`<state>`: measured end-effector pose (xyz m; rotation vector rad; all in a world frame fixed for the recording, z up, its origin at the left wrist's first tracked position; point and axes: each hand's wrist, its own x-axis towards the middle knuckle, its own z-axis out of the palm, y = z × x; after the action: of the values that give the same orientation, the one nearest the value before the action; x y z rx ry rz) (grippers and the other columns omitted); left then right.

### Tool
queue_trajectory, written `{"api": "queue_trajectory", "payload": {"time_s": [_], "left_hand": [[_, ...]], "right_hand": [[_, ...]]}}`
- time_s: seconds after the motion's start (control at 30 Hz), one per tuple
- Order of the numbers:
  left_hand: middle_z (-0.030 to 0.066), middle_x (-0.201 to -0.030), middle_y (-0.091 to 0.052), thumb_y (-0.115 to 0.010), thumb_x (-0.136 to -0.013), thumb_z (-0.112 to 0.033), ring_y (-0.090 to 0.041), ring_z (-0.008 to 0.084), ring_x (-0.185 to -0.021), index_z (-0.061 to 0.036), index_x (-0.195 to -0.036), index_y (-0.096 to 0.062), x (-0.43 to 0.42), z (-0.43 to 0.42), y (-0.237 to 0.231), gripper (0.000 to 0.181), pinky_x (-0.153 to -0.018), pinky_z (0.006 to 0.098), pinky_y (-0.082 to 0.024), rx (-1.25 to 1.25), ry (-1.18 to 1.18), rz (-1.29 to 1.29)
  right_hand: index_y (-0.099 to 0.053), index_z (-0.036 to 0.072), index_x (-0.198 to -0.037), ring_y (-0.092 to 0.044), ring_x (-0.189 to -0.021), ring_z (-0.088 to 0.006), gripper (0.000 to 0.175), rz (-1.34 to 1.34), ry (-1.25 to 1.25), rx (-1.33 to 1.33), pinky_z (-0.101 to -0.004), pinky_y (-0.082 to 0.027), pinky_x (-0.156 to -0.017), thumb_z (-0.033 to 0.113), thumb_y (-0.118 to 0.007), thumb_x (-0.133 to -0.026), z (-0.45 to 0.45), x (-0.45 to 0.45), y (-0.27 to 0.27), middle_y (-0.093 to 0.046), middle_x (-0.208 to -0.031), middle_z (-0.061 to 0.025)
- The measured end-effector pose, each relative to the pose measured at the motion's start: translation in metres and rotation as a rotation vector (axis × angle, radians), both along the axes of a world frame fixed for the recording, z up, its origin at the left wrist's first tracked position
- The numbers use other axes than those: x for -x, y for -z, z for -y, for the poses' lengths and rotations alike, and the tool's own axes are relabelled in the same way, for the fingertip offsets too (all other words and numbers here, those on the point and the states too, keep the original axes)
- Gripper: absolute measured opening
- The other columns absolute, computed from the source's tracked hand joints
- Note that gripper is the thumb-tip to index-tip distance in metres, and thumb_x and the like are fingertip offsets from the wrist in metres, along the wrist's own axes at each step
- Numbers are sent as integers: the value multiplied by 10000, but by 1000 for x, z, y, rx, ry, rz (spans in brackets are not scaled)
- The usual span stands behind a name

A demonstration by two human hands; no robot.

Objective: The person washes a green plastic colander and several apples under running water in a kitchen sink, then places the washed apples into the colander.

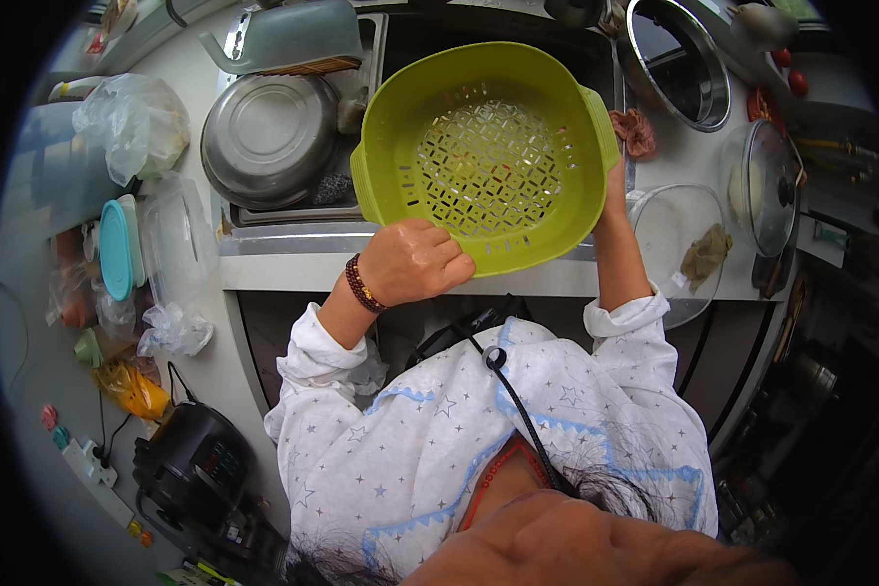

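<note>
A green plastic colander with slotted holes in its base is held up over the sink, its inside facing me. My left hand is closed around the near rim, knuckles up. On the other side my right hand supports the colander below its right handle; most of its fingers are hidden behind the wall. Wet glints show on the perforated base. Under and behind the colander lies the dark sink basin, largely covered by it.
An upturned steel basin rests left in the sink beside a scouring pad. At right are a pink cloth, a steel bowl, a clear plastic container and a glass-lidded pot. A black electric cooker stands lower left.
</note>
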<state>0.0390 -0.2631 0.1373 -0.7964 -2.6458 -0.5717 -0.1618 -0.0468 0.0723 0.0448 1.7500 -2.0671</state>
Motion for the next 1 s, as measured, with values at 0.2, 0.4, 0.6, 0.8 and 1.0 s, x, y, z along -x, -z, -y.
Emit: {"api": "queue_trajectory", "payload": {"time_s": [0.2, 0.4, 0.6, 0.8, 1.0], "left_hand": [[-20, -588, -453, -655, -712, -177, -535, 156, -579, -129, -674, -451, 5, 5, 3, 213, -522, 292, -440, 123, 21, 9], [71, -972, -588, -724, -687, -289, -540, 206, -1036, -105, -920, -630, 21, 23, 6, 312, -893, 357, -454, 132, -185, -86], [42, -1469, -359, -774, -703, -577, -315, 244, -1372, -87, -1484, -255, 18, -35, 63, 1058, -1103, 437, -336, -1675, -595, 151], [34, -1415, -424, -638, -722, -728, -430, 230, -1276, -91, -1440, -345, 14, -75, 71, 1004, -1058, 417, -374, -2024, -441, 228], [60, -1335, -497, -605, -881, -524, -490, 238, -1214, -71, -1389, -410, 10, -83, 94, 708, -1027, 418, -402, -2016, -484, 132]], "right_hand": [[-498, -9, -1329, -601, -1034, -135, 558, 305, -249, 238, -261, -485, -886, 311, -677, -909, -11, -1, -54, -636, -1153, -80], [-485, -37, -1276, -609, -991, -147, 464, -97, -285, -265, -275, -491, -870, 48, -624, -841, -19, -9, -19, -628, -1119, -94], [-502, -24, -1197, -601, -916, -112, 349, -92, 11, -37, -248, -487, -814, 10, -580, -858, 2, -36, -16, -625, -1066, -68], [-486, -30, -1221, -602, -939, -121, 359, -86, -13, -21, -251, -487, -837, 24, -571, -877, 4, -46, -20, -623, -1087, -76], [-490, -35, -1210, -587, -941, -114, 323, -133, -56, -188, -250, -469, -847, 47, -556, -904, 1, -47, -18, -625, -1094, -95]]}}
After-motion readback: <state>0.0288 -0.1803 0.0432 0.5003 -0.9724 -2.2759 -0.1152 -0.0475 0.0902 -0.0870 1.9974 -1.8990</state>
